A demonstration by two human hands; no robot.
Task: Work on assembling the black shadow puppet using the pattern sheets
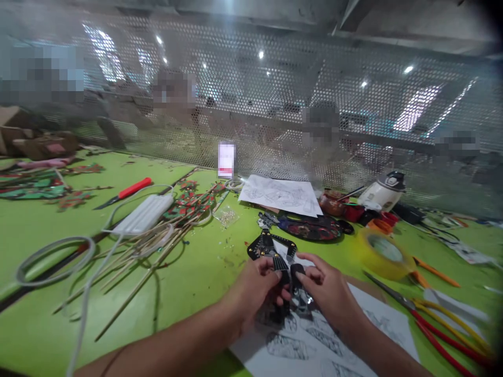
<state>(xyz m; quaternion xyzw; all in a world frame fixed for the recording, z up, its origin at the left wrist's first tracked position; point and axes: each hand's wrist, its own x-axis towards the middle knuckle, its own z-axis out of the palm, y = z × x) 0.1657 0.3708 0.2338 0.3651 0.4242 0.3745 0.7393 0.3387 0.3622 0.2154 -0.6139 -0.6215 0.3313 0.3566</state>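
Note:
In the head view, a black-and-white jointed flat puppet (271, 245) with gold-coloured dots at its joints lies in front of me over printed paper. My left hand (255, 288) pinches its dark striped middle part between thumb and fingers. With thumb and fingers closed, my right hand (328, 288) grips a dark piece of the same puppet (297, 269) just to the right. Both hands are close together, and the fingers hide much of the lower body. Beneath them is a sheet (291, 348) printed with black line-drawn parts.
Scissors (412, 303) with red and yellow handles and a tape roll (383, 254) lie to the right. A paint palette (310, 228) sits beyond the puppet. Thin sticks (145, 272), a white power strip (145, 214) and a red-handled knife (133, 188) lie left. Perforated mesh (251, 115) stands behind.

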